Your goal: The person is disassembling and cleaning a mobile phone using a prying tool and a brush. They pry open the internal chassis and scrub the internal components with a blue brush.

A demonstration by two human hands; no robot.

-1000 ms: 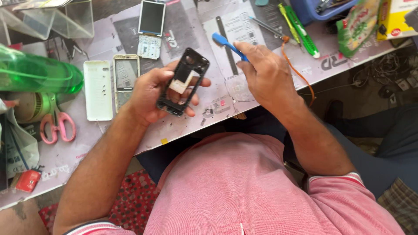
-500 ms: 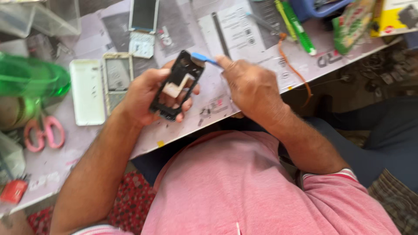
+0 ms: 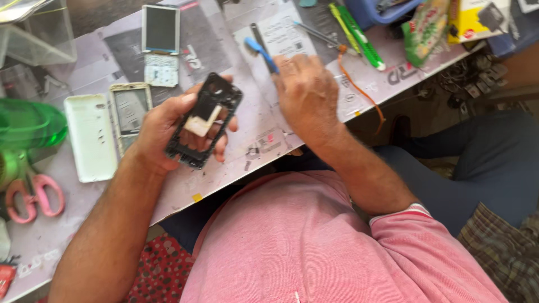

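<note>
Head view: the left hand (image 3: 168, 129) grips a black phone frame (image 3: 205, 120) above the table (image 3: 252, 140), fingers curled behind it, its open side tilted up for inspection. The right hand (image 3: 306, 92) pinches a blue tool (image 3: 261, 53), tip pointing away. White phone covers (image 3: 90, 137) lie just left.

on my worktable (image 3: 224, 185), covered in printed paper: white back cover (image 3: 90, 137) lying flat, pale phone frame (image 3: 130, 115) just beside it. small screen with keypad (image 3: 160, 45) further up. pink-handled scissors (image 3: 33, 196) at the near left edge. green bottle (image 3: 28, 123) above them. green pen (image 3: 359, 35) and orange wire (image 3: 359, 92) to the right.
</note>
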